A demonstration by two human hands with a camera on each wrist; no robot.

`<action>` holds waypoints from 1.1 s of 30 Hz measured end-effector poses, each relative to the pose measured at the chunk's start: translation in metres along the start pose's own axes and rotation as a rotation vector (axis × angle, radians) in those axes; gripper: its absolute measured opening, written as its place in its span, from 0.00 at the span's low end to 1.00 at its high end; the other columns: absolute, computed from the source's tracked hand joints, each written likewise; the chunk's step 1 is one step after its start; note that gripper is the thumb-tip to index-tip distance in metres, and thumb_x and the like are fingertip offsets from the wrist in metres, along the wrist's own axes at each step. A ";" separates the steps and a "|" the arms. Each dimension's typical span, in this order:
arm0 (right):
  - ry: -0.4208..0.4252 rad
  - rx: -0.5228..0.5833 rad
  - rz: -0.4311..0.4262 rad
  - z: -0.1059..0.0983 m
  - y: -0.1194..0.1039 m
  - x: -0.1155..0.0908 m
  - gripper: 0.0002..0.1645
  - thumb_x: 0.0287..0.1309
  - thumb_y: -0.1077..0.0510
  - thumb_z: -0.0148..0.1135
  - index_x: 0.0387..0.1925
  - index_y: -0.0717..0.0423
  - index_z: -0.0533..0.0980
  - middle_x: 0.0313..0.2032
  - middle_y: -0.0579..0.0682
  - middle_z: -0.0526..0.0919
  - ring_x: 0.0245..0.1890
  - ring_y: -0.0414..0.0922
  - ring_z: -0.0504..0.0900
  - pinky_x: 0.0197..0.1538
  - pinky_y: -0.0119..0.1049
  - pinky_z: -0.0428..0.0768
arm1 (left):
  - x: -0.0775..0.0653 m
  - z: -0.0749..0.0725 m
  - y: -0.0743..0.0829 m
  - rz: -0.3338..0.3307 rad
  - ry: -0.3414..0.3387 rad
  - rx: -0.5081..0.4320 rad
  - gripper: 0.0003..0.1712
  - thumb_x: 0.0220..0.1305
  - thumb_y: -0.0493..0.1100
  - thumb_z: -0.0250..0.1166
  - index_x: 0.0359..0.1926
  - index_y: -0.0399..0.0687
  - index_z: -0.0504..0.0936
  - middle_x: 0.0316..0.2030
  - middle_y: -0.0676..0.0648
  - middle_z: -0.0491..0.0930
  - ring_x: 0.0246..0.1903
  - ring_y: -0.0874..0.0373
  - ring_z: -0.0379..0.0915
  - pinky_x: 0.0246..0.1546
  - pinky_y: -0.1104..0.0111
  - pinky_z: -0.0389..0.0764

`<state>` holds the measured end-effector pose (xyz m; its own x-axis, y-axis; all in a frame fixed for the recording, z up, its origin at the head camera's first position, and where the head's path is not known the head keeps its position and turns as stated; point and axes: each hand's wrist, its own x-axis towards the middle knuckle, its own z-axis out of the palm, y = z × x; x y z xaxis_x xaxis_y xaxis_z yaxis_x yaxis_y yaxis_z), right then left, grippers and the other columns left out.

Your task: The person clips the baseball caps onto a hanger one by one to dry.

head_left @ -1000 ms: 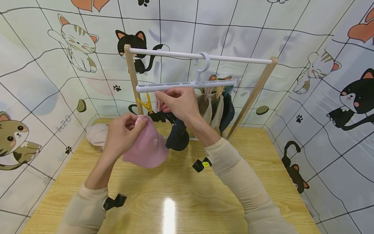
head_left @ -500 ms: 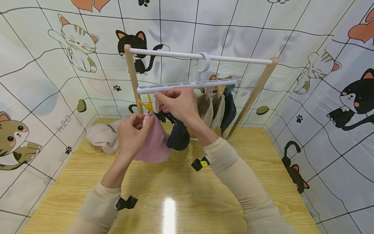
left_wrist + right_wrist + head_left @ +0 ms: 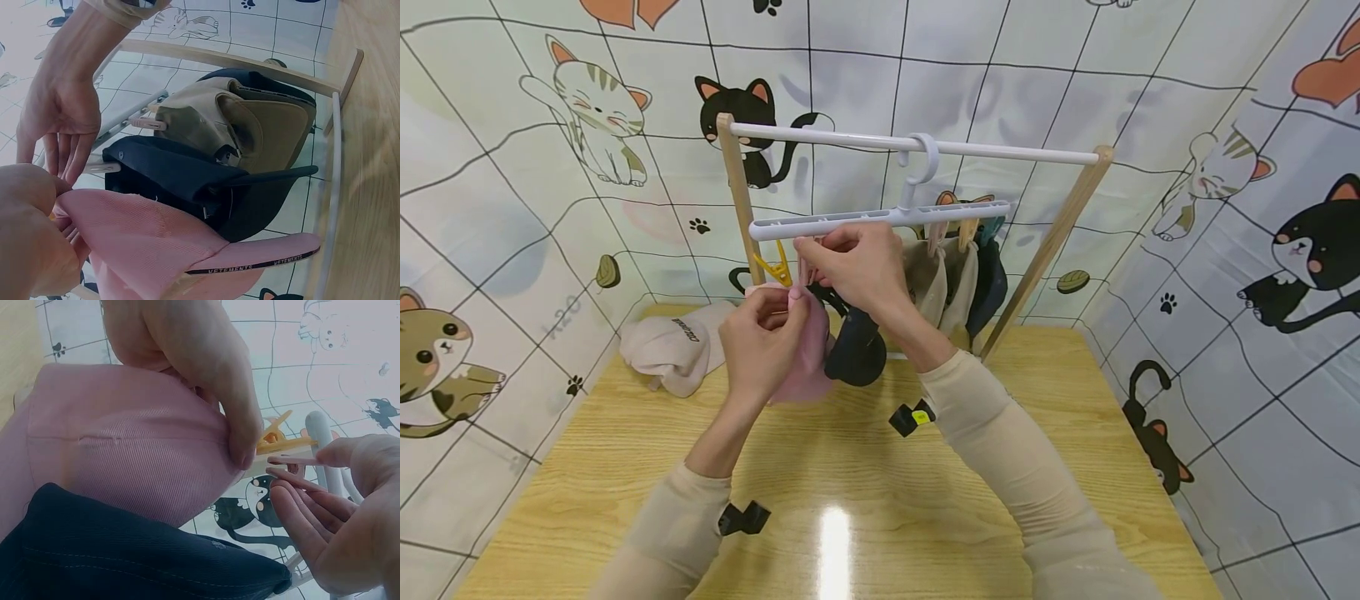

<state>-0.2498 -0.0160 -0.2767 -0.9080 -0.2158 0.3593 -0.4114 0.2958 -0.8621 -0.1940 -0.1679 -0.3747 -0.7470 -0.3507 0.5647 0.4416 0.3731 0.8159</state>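
Observation:
My left hand (image 3: pixel 760 333) pinches the crown edge of a pink cap (image 3: pixel 808 362); the cap's brim with dark lettering shows in the left wrist view. Just right of it, my right hand (image 3: pixel 867 265) squeezes a pink clothespin (image 3: pixel 300 461) between thumb and fingers. In the right wrist view the clothespin's tips stand apart, facing the cap with a small gap between. The clothespin hangs below a white hanger (image 3: pixel 820 226). A yellow clothespin (image 3: pixel 780 272) hangs at the hanger's left end. Beside the pink cap is a dark navy cap (image 3: pixel 856 350).
Beige caps (image 3: pixel 957 287) and another dark cap (image 3: pixel 988 292) hang from clothespins on the hanger's right half. The hanger hooks over a white rod (image 3: pixel 1015 152) with wooden posts (image 3: pixel 1052 242). A pale cap (image 3: pixel 662 350) lies at the back left of the wooden table (image 3: pixel 820 483).
My left hand has moved right and slightly up with the pink cap, bringing it close to the pink clothespin. The pale cap behind is now less covered. My right hand stays nearly still.

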 end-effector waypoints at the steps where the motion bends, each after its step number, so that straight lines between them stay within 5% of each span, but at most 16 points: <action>1: 0.003 -0.015 -0.008 0.000 0.000 0.000 0.17 0.68 0.43 0.80 0.34 0.52 0.94 0.28 0.48 0.94 0.33 0.51 0.96 0.38 0.37 0.89 | 0.000 0.001 0.000 0.020 0.005 0.009 0.12 0.75 0.40 0.76 0.47 0.32 0.91 0.41 0.36 0.95 0.39 0.59 0.95 0.42 0.83 0.87; 6: 0.021 -0.079 -0.052 0.001 0.001 0.001 0.18 0.68 0.42 0.79 0.32 0.51 0.93 0.26 0.46 0.93 0.32 0.41 0.91 0.39 0.38 0.84 | -0.002 0.006 0.001 0.124 0.026 0.051 0.13 0.75 0.40 0.76 0.47 0.31 0.93 0.40 0.35 0.95 0.39 0.40 0.97 0.41 0.86 0.85; 18: 0.056 -0.214 -0.165 0.004 0.003 0.000 0.19 0.72 0.42 0.75 0.32 0.51 0.93 0.27 0.46 0.93 0.34 0.40 0.90 0.39 0.36 0.78 | -0.007 0.016 0.005 0.259 0.089 0.204 0.11 0.74 0.41 0.75 0.42 0.35 0.94 0.33 0.39 0.96 0.30 0.47 0.95 0.40 0.88 0.78; 27: 0.082 -0.260 -0.238 0.005 0.004 0.001 0.17 0.71 0.46 0.75 0.29 0.52 0.92 0.25 0.46 0.93 0.28 0.41 0.88 0.30 0.33 0.75 | -0.007 0.020 0.005 0.355 0.120 0.297 0.11 0.75 0.40 0.73 0.37 0.35 0.92 0.30 0.39 0.94 0.29 0.47 0.95 0.32 0.55 0.92; 33: 0.081 -0.282 -0.277 0.006 0.004 0.001 0.16 0.71 0.48 0.74 0.29 0.53 0.92 0.26 0.47 0.94 0.28 0.42 0.90 0.27 0.32 0.72 | -0.006 0.022 0.004 0.411 0.128 0.340 0.11 0.74 0.39 0.74 0.35 0.34 0.90 0.26 0.39 0.92 0.23 0.47 0.90 0.25 0.54 0.87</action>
<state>-0.2521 -0.0201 -0.2821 -0.7586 -0.2524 0.6006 -0.6366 0.4831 -0.6011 -0.1986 -0.1454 -0.3775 -0.4707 -0.2113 0.8566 0.4833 0.7505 0.4507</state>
